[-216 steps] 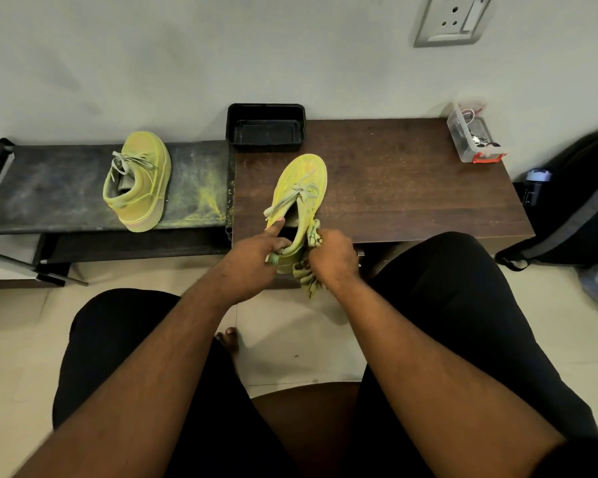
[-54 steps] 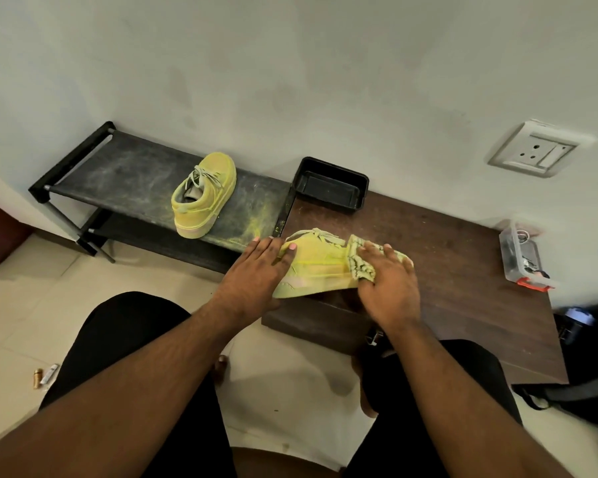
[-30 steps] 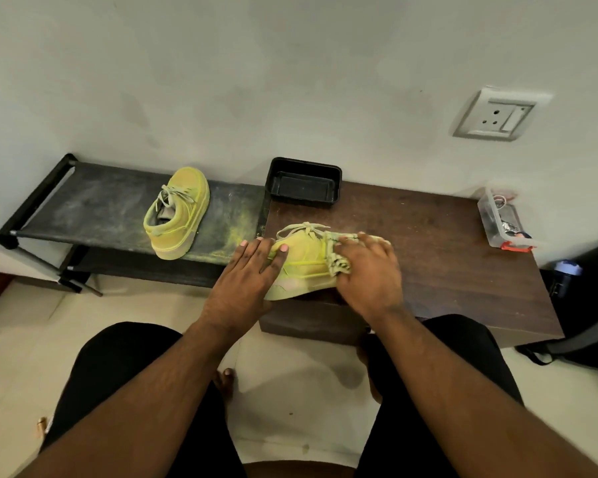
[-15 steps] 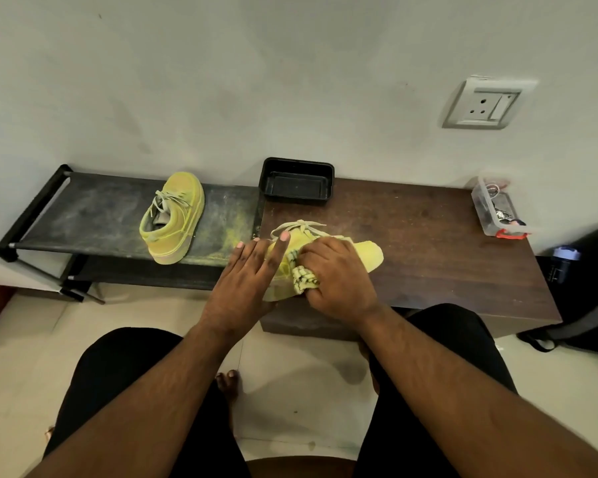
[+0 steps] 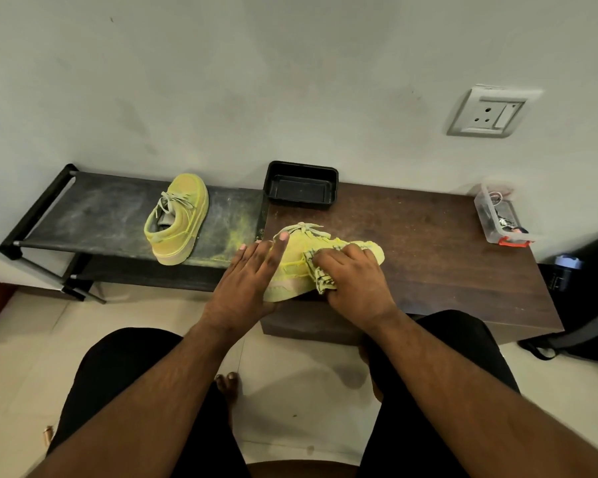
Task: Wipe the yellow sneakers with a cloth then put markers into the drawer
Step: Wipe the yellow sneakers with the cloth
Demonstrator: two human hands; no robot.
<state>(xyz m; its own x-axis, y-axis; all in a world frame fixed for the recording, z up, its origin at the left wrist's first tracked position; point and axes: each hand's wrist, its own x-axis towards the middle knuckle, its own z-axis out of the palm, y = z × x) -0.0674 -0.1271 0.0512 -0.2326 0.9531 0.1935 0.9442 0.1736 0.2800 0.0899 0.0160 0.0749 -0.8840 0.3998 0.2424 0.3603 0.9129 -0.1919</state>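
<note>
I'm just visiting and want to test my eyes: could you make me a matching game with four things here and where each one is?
Things:
1. black tray
2. second sneaker
3. cloth
4. clear plastic box

Places:
A. under the right hand
B. far right end of the brown table
C. on the dark rack, left of the table
D. against the wall at the table's back left corner

Pairs: 1-D, 2-C, 3-A, 4-B

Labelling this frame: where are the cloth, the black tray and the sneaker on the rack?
cloth (image 5: 320, 276), head view, bunched edge.
black tray (image 5: 333, 174), head view, right rim.
sneaker on the rack (image 5: 187, 194), head view, toe top.
</note>
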